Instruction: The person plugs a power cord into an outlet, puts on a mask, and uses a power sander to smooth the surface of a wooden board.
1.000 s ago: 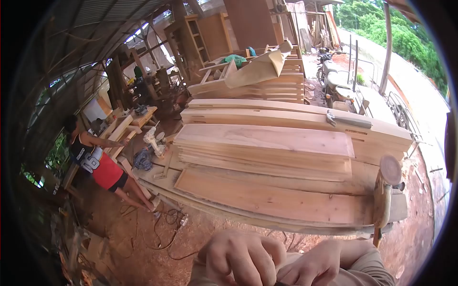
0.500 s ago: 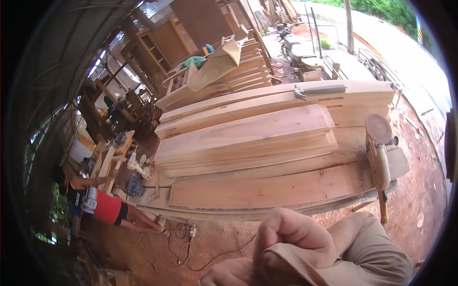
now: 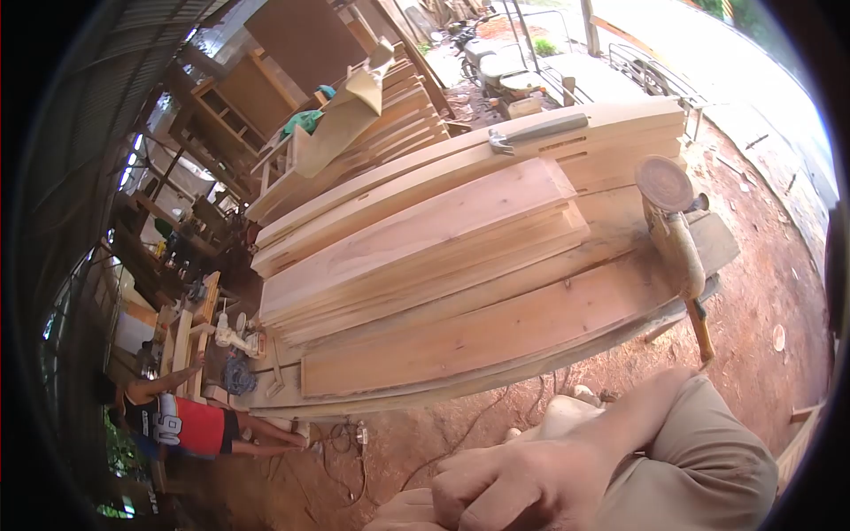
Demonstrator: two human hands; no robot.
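My right hand (image 3: 500, 487) is low in the view, its fingers curled, with no object visible in it. Its forearm crosses from the right, beside my trouser leg (image 3: 717, 447). At the bottom edge, what seems to be my left hand (image 3: 403, 511) shows only in part; its fingers are hidden. Beyond them, a wide board (image 3: 478, 332) lies on the workbench (image 3: 266, 403), near a stack of planks (image 3: 416, 239). A hammer (image 3: 540, 133) rests on the thicker timbers behind. A wooden-handled tool with a round head (image 3: 666, 184) stands at the bench's right end.
At the left a person (image 3: 181, 420) in a red and black outfit reaches toward a smaller bench (image 3: 190, 341). A power tool (image 3: 237, 336) sits near the main bench's left end. Cables (image 3: 354, 451) lie on the dirt floor. A motorcycle (image 3: 496, 66) is parked behind the timber.
The view has tilted and shifted, so the bench appears higher on the right. My right hand has moved lower and left, and a foot now shows beyond the forearm.
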